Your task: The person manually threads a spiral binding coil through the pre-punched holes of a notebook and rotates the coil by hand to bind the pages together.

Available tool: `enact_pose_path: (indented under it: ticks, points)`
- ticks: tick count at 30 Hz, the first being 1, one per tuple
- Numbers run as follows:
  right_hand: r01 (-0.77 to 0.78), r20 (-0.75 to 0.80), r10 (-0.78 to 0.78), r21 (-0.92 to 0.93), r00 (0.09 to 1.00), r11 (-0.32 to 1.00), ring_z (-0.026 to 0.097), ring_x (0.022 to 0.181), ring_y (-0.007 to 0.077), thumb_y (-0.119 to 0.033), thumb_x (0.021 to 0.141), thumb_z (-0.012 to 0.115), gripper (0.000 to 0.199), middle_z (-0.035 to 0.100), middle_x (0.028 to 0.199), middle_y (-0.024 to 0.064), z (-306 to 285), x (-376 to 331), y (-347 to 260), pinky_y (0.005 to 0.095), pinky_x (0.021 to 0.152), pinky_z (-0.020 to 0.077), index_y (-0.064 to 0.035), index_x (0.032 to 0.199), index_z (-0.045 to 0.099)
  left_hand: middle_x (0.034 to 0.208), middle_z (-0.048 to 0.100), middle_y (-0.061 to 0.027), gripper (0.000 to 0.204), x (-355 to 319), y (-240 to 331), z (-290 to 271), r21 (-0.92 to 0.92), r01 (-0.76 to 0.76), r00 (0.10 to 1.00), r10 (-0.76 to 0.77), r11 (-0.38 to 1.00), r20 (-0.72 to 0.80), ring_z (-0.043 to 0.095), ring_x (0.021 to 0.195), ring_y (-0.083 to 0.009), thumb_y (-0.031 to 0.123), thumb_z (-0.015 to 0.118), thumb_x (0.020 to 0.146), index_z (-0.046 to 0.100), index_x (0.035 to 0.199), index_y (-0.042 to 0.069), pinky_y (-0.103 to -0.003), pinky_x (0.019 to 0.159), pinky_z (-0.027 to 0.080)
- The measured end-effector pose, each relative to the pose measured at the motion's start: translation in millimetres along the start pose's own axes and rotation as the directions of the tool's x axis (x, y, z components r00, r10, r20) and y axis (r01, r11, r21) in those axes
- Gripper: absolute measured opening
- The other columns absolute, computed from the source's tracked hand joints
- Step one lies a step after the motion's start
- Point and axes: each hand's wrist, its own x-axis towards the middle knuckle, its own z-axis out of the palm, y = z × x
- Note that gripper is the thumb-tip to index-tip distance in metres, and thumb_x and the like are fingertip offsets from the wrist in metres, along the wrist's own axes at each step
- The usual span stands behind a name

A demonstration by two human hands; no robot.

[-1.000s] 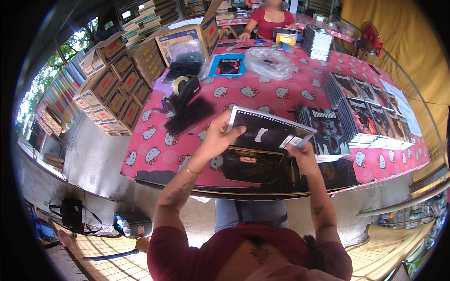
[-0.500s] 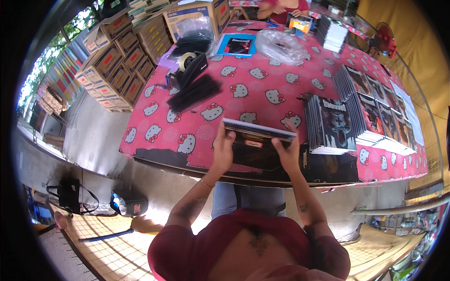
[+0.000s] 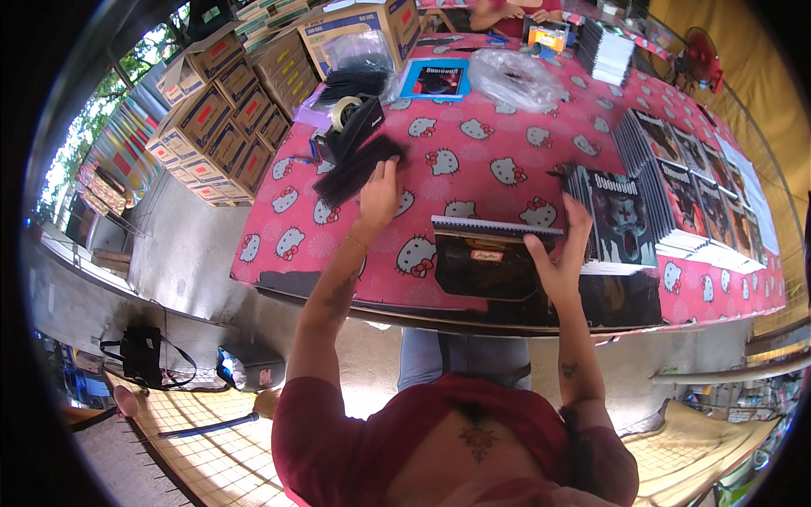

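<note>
My left hand [image 3: 382,194] reaches forward to the right end of a bundle of black plastic spiral binding coils [image 3: 351,176]. Its fingers are stretched out over the coils, and the thumb is hidden. With my right hand [image 3: 564,258] I grip the right edge of a dark-covered notebook [image 3: 483,264], thumb on the cover. A row of punched holes runs along its far edge, and a small red-rimmed label sits on the cover. The notebook rests at the near table edge, left of a stack of spiral notebooks [image 3: 621,215].
More notebook stacks [image 3: 710,194] stand at the right. A black tape dispenser [image 3: 355,127], clear plastic wrap [image 3: 517,80] and a blue-backed cover [image 3: 435,79] lie farther back on the pink patterned table [image 3: 473,152]. Cardboard boxes [image 3: 224,127] are piled left. Another person [image 3: 515,13] sits at the far side.
My left hand has let go of the notebook and moved forward and left to the coils. The notebook has come down toward the table, with my right hand still on its right edge.
</note>
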Motion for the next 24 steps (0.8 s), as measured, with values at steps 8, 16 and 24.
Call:
enact_pose_path:
  ticks: [8,16,24]
  points:
    - [0.274,0.473,-0.161,-0.18,0.866,0.945,0.067,0.09,0.0296,-0.021,0.092,0.069,0.019,0.07,0.106,0.0076,76.1,18.0,-36.4,0.0425,0.08,0.0508,-0.0106,0.108,0.072,0.08,0.067,-0.0122,0.018,-31.4,97.7,-78.4,-0.675,0.2,0.967,-0.255,0.711,0.018,0.064,0.065,-0.0217,0.012,0.063,0.099,0.068,0.113,0.001,-0.036,0.058,0.05]
    - [0.17,0.507,-0.099,-0.096,0.856,0.981,0.068,0.073,0.0324,-0.021,0.093,0.067,0.011,0.071,0.086,0.0071,88.8,21.1,-31.7,0.0445,0.062,0.0532,-0.0115,0.097,0.073,0.08,0.068,-0.0094,0.017,-56.3,119.4,-109.1,-0.544,0.25,0.966,-0.244,0.801,0.085,0.057,0.065,-0.0102,0.013,0.075,0.094,0.076,0.104,0.0,-0.025,0.058,0.045]
    - [0.159,0.524,-0.106,-0.057,0.845,0.986,0.068,0.07,0.0321,-0.023,0.093,0.066,0.011,0.069,0.083,0.0063,84.7,24.1,-31.9,0.047,0.062,0.053,-0.0132,0.093,0.071,0.079,0.066,-0.0125,0.022,-40.9,110.4,-100.6,-0.536,0.127,0.992,-0.106,0.835,0.071,0.063,0.067,-0.0175,0.013,0.074,0.093,0.072,0.111,0.002,-0.031,0.055,0.048]
